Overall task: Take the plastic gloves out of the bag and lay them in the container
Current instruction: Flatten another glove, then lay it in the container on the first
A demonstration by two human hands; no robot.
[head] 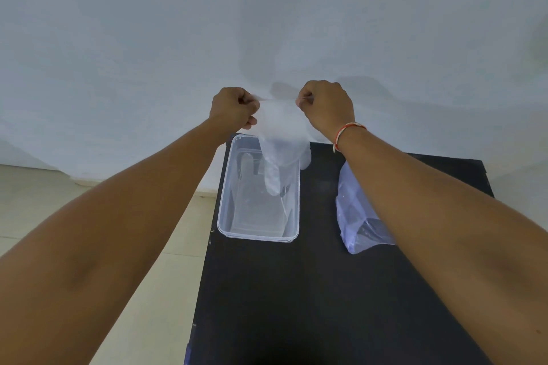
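A thin clear plastic glove (pixel 280 139) hangs by its cuff, stretched between my two hands, fingers pointing down. My left hand (pixel 234 108) pinches the cuff's left corner and my right hand (pixel 326 107) pinches the right corner. The glove dangles over the far end of a clear rectangular container (pixel 226 187) standing on the black table. A crumpled clear plastic bag (pixel 353 216) lies to the right of the container, partly hidden by my right forearm.
The black table (pixel 311 290) is small, with its left edge just beside the container. A white wall stands right behind it. Pale floor tiles show at the left. A red-and-white band (pixel 345 130) circles my right wrist.
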